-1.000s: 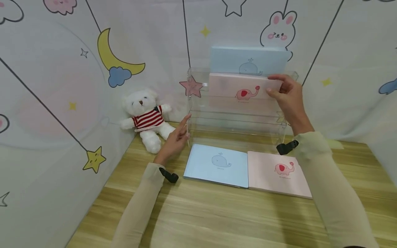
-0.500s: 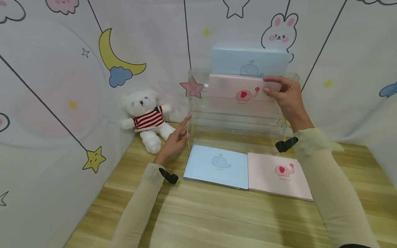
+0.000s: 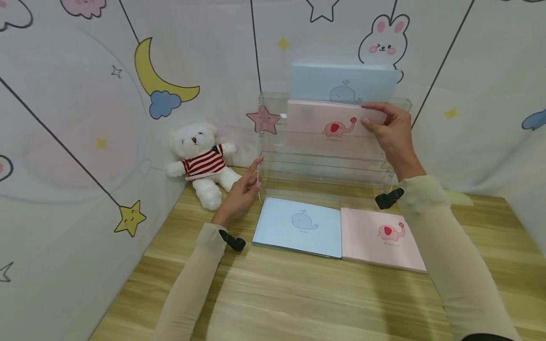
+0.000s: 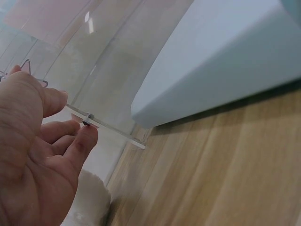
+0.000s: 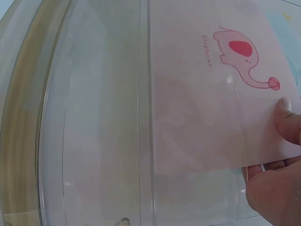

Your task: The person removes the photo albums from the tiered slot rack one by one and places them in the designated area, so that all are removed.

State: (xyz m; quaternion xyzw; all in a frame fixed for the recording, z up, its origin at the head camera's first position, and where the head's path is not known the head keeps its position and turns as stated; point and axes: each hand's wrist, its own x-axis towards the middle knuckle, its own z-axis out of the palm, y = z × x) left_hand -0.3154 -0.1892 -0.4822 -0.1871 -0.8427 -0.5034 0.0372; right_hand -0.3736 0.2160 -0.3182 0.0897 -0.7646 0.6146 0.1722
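At the upper right corner of a pink elephant booklet (image 3: 311,121), my right hand (image 3: 394,132) pinches the edge, thumb on the front cover and fingers behind. This booklet stands upright in a clear acrylic rack (image 3: 277,177), in front of a blue whale booklet (image 3: 311,80) on the tier behind. In the right wrist view the pink cover (image 5: 202,113) shows its elephant print. My left hand (image 3: 241,194) holds the front edge of the rack's left side panel; in the left wrist view its fingertips (image 4: 87,136) are at that clear edge.
On the wooden table (image 3: 273,298) a second blue whale booklet (image 3: 277,232) and a second pink elephant booklet (image 3: 362,241) lie flat side by side before the rack. A white teddy bear (image 3: 202,166) sits left of the rack. Patterned cloth (image 3: 222,52) hangs behind.
My right hand has shifted slightly left along the top edge of the upright pink booklet. The left hand and the booklets look unmoved.
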